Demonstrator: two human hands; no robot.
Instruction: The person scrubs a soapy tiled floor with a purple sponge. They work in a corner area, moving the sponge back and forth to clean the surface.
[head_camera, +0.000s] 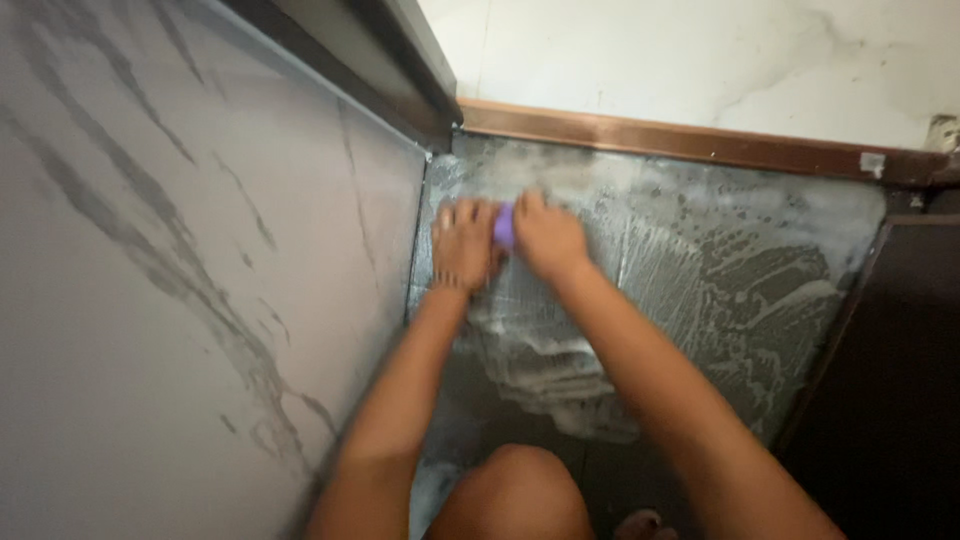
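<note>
- Down on the soapy floor (700, 290), grey tile streaked with white foam, one small purple scrubber (504, 226) sits near the copper-brown skirting strip (700, 143).
- Two bare hands press on it: left hand (463, 245) just left of the scrubber, right hand (548, 238) just right, both clenched around it.
- One thin bracelet (449, 283) rings the left wrist.
- Left of the scrubber rises a smooth grey-veined marble panel (170, 280); beyond the strip, a white wall (700, 50).
</note>
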